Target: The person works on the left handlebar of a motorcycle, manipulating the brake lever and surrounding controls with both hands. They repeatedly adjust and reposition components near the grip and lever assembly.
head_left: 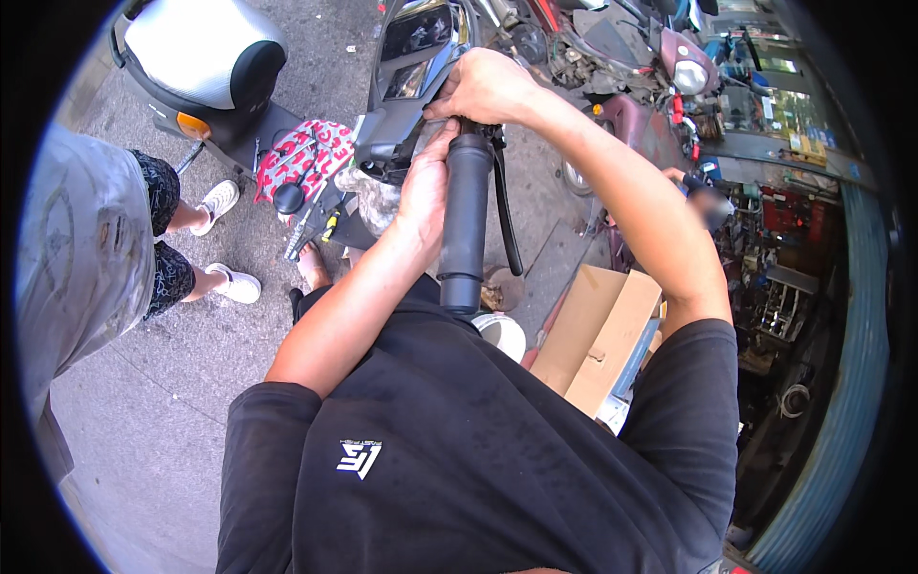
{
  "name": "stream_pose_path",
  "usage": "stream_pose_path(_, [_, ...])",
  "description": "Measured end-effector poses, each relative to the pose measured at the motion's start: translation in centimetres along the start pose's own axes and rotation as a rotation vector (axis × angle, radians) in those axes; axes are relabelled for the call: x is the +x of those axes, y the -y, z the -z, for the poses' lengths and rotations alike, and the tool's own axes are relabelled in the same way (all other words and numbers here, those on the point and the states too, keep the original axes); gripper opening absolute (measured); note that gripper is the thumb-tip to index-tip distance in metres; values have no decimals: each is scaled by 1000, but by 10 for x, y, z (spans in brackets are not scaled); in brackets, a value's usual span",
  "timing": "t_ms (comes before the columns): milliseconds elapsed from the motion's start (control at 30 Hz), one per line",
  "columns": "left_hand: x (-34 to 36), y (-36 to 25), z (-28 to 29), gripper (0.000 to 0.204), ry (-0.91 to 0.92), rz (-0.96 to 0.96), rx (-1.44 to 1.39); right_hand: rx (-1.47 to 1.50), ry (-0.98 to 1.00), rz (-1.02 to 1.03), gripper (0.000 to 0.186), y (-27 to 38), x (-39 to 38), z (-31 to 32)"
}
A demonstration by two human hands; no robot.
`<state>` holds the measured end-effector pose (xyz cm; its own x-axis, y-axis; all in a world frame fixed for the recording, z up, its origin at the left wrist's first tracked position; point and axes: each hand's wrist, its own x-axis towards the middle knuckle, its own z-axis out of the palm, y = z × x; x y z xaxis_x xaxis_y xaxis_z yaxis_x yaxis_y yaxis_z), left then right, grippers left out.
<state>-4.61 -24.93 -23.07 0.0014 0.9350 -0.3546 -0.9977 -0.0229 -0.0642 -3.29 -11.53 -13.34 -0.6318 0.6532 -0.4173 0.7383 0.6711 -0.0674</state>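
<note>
A scooter's handlebar points toward me, its black rubber grip (466, 210) and curved brake lever (507, 215) in front of my chest. Just beyond the grip, my right hand (488, 88) bends over the bar from the right. Its fingers are pinched together at the edge of the black dashboard housing (387, 134); what they hold is hidden. My left hand (427, 187) reaches up along the left side of the grip, its fingertips meeting the right hand's at the same spot. Its fingers look closed, partly out of sight. Above the hands is the dark display (418, 48).
To the left, a person in patterned shorts (163, 230) stands beside a scooter with a silver-white seat (196, 48). Tools, including a yellow-handled one (331, 226), lie near a red-and-white cloth (311, 158). An open cardboard box (593, 335) and white bucket (502, 335) stand right; scooter parts crowd behind.
</note>
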Motion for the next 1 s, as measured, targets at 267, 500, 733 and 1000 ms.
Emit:
stream_pose_path(267, [-2,-3,-1,25,-50,47,-75,131,-70,97,34,-12,-11,3])
stream_pose_path(500, [-4,-3,-8,26,-81,49,-64,309,-82,142,29,-18,-13,2])
stream_pose_path(733, [-10,-4,-12,31,-60,17,60,270,-149,215,29,-16,-27,6])
stream_pose_path(1000, [-7,-8,-26,37,50,-5,136,167,-150,74,32,-5,-28,15])
